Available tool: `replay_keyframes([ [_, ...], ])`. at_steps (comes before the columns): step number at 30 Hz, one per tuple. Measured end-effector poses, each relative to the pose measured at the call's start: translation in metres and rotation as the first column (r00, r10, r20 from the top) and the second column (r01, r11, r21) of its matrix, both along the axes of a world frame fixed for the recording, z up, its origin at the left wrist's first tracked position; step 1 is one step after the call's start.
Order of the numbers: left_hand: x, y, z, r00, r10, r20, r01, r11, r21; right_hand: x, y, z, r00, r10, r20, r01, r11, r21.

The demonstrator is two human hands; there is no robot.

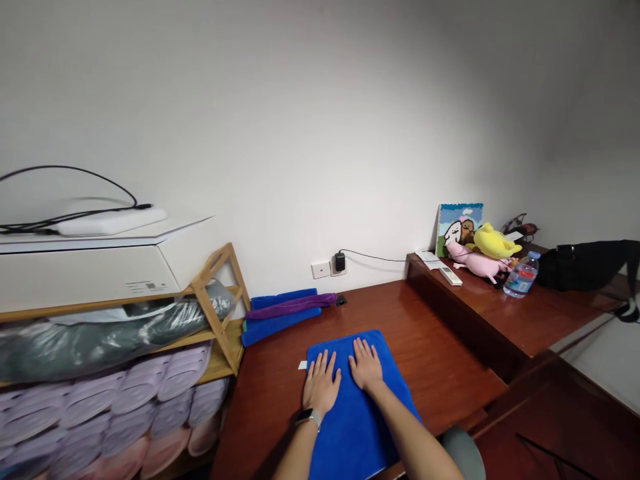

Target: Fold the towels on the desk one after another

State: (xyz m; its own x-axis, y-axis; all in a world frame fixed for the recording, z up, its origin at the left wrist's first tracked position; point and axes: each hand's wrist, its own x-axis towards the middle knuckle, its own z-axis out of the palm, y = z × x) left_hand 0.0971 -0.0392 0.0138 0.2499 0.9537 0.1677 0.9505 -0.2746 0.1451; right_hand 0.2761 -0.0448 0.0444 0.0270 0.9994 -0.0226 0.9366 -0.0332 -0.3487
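Note:
A blue towel (pixel 350 427) lies spread flat on the brown wooden desk (pixel 430 353), a small white tag at its upper left edge. On the towel's upper left part rests my left hand (pixel 321 383), palm down with fingers spread, a watch on its wrist. My right hand (pixel 365 365) lies flat on the upper right part, its fingers apart too. Neither hand grips anything. Behind them at the desk's back left are folded blue towels (pixel 285 325) with a purple towel (pixel 295 305) between them.
To the left, a wooden rack (pixel 220 333) holds slippers, a plastic-wrapped bundle and a white box (pixel 90 273). On the raised right surface are plush toys (pixel 480 261), a water bottle (pixel 521 275), a remote (pixel 451 276) and a black bag (pixel 580 265). A charger (pixel 340 261) is plugged into the wall.

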Motion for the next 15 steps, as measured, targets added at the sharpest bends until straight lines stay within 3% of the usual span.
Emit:
replay_keyframes([
  [5, 0.000, 0.000, 0.004, 1.000, -0.003, 0.014, 0.003, 1.000, -0.011, 0.065, 0.001, 0.005, 0.988, -0.113, 0.107, 0.122, 0.990, -0.077],
  [8, 0.000, 0.001, 0.003, 1.000, 0.005, 0.014, -0.005, 1.000, -0.016, 0.081, 0.004, 0.010, 0.985, -0.091, 0.143, 0.104, 0.991, -0.088],
  [11, 0.003, 0.001, 0.004, 1.000, 0.023, 0.005, -0.023, 1.000, -0.007, 0.067, 0.001, 0.023, 0.980, -0.131, 0.150, 0.143, 0.987, -0.072],
  [15, 0.008, 0.004, 0.013, 0.998, 0.056, -0.011, -0.056, 0.998, 0.023, 0.017, -0.036, 0.029, 0.963, -0.258, 0.083, 0.246, 0.960, 0.132],
])
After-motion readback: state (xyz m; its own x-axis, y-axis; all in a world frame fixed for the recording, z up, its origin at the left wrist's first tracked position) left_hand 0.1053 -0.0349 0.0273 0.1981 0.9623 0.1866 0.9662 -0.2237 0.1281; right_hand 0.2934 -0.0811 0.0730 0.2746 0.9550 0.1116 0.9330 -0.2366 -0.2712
